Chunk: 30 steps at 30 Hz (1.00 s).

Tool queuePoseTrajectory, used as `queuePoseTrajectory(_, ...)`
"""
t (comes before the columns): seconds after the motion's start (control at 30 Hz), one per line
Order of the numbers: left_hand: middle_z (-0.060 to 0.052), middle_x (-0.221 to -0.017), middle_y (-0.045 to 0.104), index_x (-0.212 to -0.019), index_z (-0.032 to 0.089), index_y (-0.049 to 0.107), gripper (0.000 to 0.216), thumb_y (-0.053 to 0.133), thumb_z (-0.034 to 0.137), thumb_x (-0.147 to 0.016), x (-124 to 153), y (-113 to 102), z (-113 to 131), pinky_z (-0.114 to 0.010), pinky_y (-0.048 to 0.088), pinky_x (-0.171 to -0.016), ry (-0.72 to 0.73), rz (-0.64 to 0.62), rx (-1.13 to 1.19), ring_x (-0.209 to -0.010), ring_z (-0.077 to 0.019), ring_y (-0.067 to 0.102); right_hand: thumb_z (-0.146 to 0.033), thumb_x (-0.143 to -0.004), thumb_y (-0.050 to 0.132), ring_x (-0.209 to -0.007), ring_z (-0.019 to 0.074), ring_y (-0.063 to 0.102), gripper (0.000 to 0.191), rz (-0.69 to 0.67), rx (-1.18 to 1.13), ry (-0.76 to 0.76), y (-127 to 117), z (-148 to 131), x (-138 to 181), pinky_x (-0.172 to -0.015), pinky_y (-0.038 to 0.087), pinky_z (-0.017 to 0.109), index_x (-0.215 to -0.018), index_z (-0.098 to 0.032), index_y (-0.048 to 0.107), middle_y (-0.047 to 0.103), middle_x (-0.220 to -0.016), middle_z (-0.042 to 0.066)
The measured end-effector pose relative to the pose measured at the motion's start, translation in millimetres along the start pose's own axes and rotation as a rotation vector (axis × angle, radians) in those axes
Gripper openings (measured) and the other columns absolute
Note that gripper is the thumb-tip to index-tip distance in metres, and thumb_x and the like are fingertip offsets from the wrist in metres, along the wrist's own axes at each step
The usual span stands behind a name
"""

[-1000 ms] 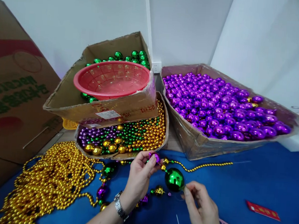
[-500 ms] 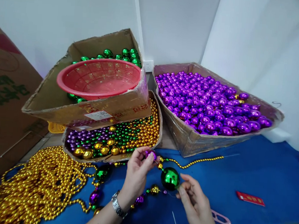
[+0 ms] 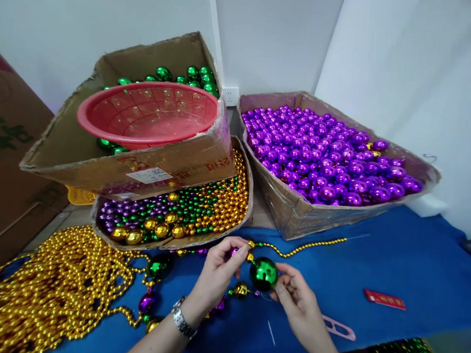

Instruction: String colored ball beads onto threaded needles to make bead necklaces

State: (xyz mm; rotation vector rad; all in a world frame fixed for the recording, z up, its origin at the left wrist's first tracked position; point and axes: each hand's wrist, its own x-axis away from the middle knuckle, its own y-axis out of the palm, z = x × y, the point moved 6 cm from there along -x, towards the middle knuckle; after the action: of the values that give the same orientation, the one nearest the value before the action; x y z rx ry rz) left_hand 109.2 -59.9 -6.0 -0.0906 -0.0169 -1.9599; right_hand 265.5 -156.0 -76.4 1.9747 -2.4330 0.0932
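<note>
Green and shiny, a large ball (image 3: 263, 273) sits between both hands near the front of the blue bench (image 3: 407, 264). The right hand (image 3: 297, 304) pinches its right side with closed fingertips; the left hand (image 3: 216, 274), a watch at its wrist, has its fingers closed on a small purple bead (image 3: 235, 250) just to the left of the ball. A gold bead string (image 3: 307, 246) runs off to the right. Farther back stand a box of purple balls (image 3: 325, 161), a tray of mixed beads (image 3: 176, 215) and a red basket (image 3: 147, 114).
</note>
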Motion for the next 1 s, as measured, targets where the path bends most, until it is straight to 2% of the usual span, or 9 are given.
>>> queuePoseTrajectory(0.07, -0.007, -0.1, 0.059, -0.075, 0.016, 0.065, 0.017, 0.06, 0.031, -0.083, 0, -1, 4, -0.026, 0.046, -0.066, 0.109, 0.016, -0.134, -0.083, -0.0164, 0.057, -0.034, -0.092, 0.045, -0.083, 0.0182, 0.063, 0.031, -0.051, 0.212, -0.065, -4, -7, -4, -0.077, 0.052, 0.031, -0.121, -0.023, 0.05, 0.061, -0.092, 0.005)
queuePoseTrajectory(0.17, -0.007, -0.099, 0.059, -0.072, 0.017, 0.067, 0.014, 0.061, 0.025, -0.082, 1, 6, 10, -0.03, 0.042, -0.085, 0.237, -0.001, -0.249, -0.098, -0.0197, 0.056, -0.03, -0.092, 0.044, -0.105, 0.0225, 0.055, 0.033, 0.013, 0.54, -0.247, -7, -31, -9, -0.091, 0.045, 0.037, -0.124, -0.025, 0.05, 0.057, -0.115, 0.009)
queuePoseTrajectory(0.23, -0.008, -0.098, 0.06, -0.073, 0.017, 0.067, 0.013, 0.061, 0.023, -0.082, 2, 13, 12, -0.03, 0.042, -0.086, 0.263, -0.028, -0.245, -0.099, -0.0198, 0.056, -0.029, -0.092, 0.045, -0.112, 0.0234, 0.05, 0.035, 0.04, 0.673, -0.384, 0, -47, -12, -0.096, 0.042, 0.039, -0.126, -0.024, 0.049, 0.055, -0.12, 0.009)
queuePoseTrajectory(0.33, -0.007, -0.095, 0.061, -0.072, 0.016, 0.068, 0.012, 0.061, 0.022, -0.082, 2, 14, 19, -0.029, 0.043, -0.083, 0.271, -0.015, -0.205, -0.097, -0.0192, 0.056, -0.025, -0.092, 0.046, -0.103, 0.0222, 0.055, 0.026, -0.002, 0.776, -0.509, 15, -53, -16, -0.092, 0.043, 0.039, -0.116, -0.023, 0.057, 0.063, -0.107, 0.008)
queuePoseTrajectory(0.47, -0.006, -0.096, 0.061, -0.067, 0.015, 0.065, 0.017, 0.063, 0.025, -0.081, 0, -17, 31, -0.022, 0.043, -0.059, 0.221, 0.163, 0.014, -0.079, -0.0142, 0.056, -0.021, -0.094, 0.042, -0.086, 0.0208, 0.061, 0.024, -0.011, 0.805, -0.501, 3, -35, -22, -0.081, 0.047, 0.037, -0.096, -0.021, 0.066, 0.068, -0.086, 0.007)
queuePoseTrajectory(0.6, -0.005, -0.097, 0.06, -0.071, 0.016, 0.063, 0.015, 0.064, 0.028, -0.079, 0, -43, 34, -0.017, 0.037, -0.045, 0.158, 0.298, 0.306, -0.072, -0.0115, 0.053, -0.023, -0.094, 0.042, -0.092, 0.0214, 0.061, 0.024, -0.018, 0.809, -0.456, -16, -33, -23, -0.081, 0.049, 0.036, -0.103, -0.023, 0.065, 0.069, -0.095, 0.007)
queuePoseTrajectory(0.73, -0.005, -0.091, 0.061, -0.068, 0.014, 0.063, 0.018, 0.067, 0.029, -0.077, 2, -24, 25, -0.017, 0.039, -0.045, 0.052, 0.189, 0.352, -0.071, -0.0119, 0.052, -0.024, -0.095, 0.039, -0.112, 0.0204, 0.054, 0.033, -0.042, 0.707, -0.408, -3, -60, -17, -0.095, 0.044, 0.035, -0.126, -0.024, 0.051, 0.059, -0.121, 0.007)
queuePoseTrajectory(0.87, -0.006, -0.091, 0.06, -0.067, 0.014, 0.061, 0.019, 0.066, 0.029, -0.078, 5, -11, 14, -0.017, 0.039, -0.047, -0.001, 0.173, 0.408, -0.073, -0.0124, 0.053, -0.021, -0.096, 0.038, -0.094, 0.0161, 0.062, 0.029, -0.172, 0.533, -0.351, 18, -72, -8, -0.083, 0.048, 0.027, -0.12, -0.026, 0.053, 0.065, -0.103, 0.003)
queuePoseTrajectory(1.0, -0.005, -0.087, 0.06, -0.069, 0.013, 0.063, 0.018, 0.065, 0.028, -0.079, 5, -12, 9, -0.017, 0.039, -0.048, -0.02, 0.152, 0.387, -0.069, -0.0102, 0.051, -0.022, -0.095, 0.042, -0.088, 0.0159, 0.063, 0.023, -0.23, 0.523, -0.351, 25, -69, -4, -0.078, 0.047, 0.026, -0.112, -0.026, 0.057, 0.065, -0.098, 0.002)
